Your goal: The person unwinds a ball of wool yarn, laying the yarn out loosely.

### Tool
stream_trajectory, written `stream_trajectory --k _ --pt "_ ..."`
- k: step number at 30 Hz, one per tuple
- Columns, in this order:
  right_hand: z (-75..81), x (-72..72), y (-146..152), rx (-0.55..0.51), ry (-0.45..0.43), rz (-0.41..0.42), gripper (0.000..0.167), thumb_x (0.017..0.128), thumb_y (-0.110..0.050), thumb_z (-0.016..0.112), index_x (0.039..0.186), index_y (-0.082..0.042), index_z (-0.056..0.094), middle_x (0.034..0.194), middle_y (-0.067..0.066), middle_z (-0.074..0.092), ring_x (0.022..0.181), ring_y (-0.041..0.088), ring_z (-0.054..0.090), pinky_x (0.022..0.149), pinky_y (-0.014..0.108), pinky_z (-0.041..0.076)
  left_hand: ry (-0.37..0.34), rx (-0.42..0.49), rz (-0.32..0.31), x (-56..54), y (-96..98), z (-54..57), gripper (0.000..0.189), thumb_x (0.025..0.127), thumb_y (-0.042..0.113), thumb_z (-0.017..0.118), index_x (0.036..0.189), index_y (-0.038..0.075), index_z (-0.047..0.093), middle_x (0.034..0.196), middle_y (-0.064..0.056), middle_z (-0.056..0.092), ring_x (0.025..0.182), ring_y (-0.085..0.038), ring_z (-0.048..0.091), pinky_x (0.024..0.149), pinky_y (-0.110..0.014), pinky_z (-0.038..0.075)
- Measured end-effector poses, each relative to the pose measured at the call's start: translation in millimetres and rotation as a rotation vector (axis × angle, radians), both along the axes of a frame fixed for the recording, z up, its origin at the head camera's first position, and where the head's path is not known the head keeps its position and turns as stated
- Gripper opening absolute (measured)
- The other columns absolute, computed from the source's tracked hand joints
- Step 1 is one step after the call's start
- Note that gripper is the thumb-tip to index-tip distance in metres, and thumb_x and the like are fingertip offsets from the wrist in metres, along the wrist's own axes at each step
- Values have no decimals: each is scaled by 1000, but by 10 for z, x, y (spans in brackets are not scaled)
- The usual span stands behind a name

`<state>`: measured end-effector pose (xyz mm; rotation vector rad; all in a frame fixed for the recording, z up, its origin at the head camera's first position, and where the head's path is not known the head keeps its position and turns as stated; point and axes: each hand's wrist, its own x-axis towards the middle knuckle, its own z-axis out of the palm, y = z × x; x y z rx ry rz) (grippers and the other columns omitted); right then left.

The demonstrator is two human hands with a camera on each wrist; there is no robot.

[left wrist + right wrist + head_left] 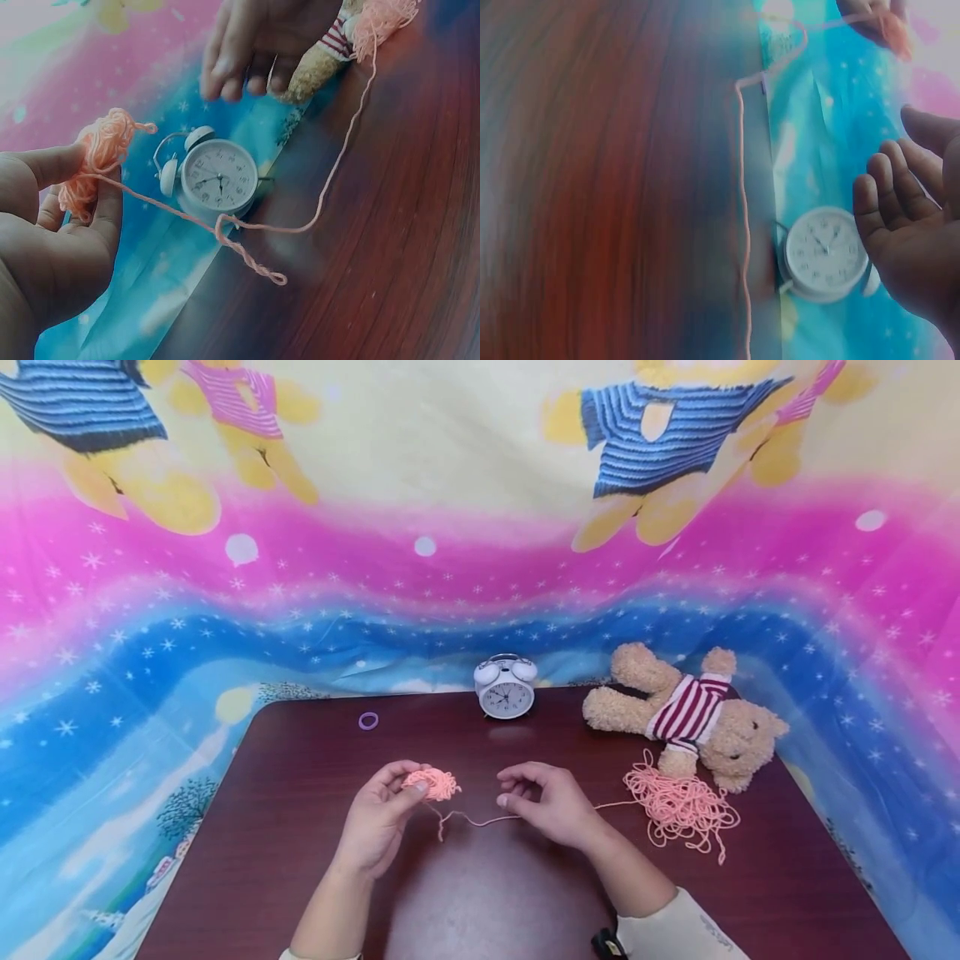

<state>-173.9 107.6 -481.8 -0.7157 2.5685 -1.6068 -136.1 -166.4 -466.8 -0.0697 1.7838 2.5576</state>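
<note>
My left hand (377, 822) pinches a small bundle of peach yarn (437, 784) between thumb and fingers, above the table. From that bundle a single strand (319, 214) hangs with a twisted loop in it and runs right, passing below my right hand, to a loose pile of the same yarn (681, 806). My right hand (553, 802) hovers a short way right of the bundle, fingers loosely bent, holding nothing. In the right wrist view its palm (922, 247) faces the camera with no yarn in the fingers.
A white twin-bell alarm clock (506, 689) stands at the table's back edge. Left of it lies a purple ring (368, 721). A teddy bear (690, 714) in a striped shirt lies at the back right, one arm on the yarn pile. A printed cloth (420, 593) hangs behind.
</note>
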Motion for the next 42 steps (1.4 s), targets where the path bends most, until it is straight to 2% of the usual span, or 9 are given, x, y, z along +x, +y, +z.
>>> stream_trajectory --k 8,12,19,26,32,39,42 --pt "-33 62 -289 46 27 111 28 89 -20 84 113 -8 76 99 7 72 84 13 65 73 28 58 -2 42 -32 -26 187 37 29 93 -8 68 118 0 56 115 -8 70 97 -15 69 87 -27 58" --pt "-25 85 -395 51 23 119 24 89 -20 83 108 -8 76 96 6 70 82 12 64 72 26 57 -9 65 -40 -36 246 63 28 92 -10 67 115 1 56 116 -9 69 100 -15 68 88 -27 58" --pt "-40 87 -512 75 50 88 15 90 -24 82 101 -13 79 90 -6 67 74 5 61 67 28 57 3 54 -56 -41 301 82 28 93 -7 70 115 2 56 113 -9 69 98 -15 68 87 -27 58" --pt "-44 90 -499 70 65 87 2 95 -22 77 93 -21 78 88 -13 66 71 6 64 67 26 56 0 47 -37 -45 259 100 28 92 -7 70 115 2 56 111 -8 69 96 -16 68 86 -28 58" --pt "-47 85 -431 53 40 108 4 96 -19 75 96 -21 79 90 -14 69 66 9 68 64 25 57 -3 33 -15 -40 182 106 27 92 -6 71 114 2 56 115 -8 70 98 -15 69 89 -29 58" --pt "-48 95 -305 87 66 78 5 96 -21 76 98 -25 79 91 -20 69 80 2 64 74 27 56 8 54 24 -52 73 87 27 93 -9 67 113 5 56 115 -6 69 96 -12 68 88 -27 58" --pt "-62 103 -240 88 63 67 5 95 -21 76 97 -24 79 91 -20 68 73 2 64 71 25 56 7 63 38 -55 32 88 27 93 -9 66 113 7 57 112 -5 69 95 -12 68 88 -27 58"
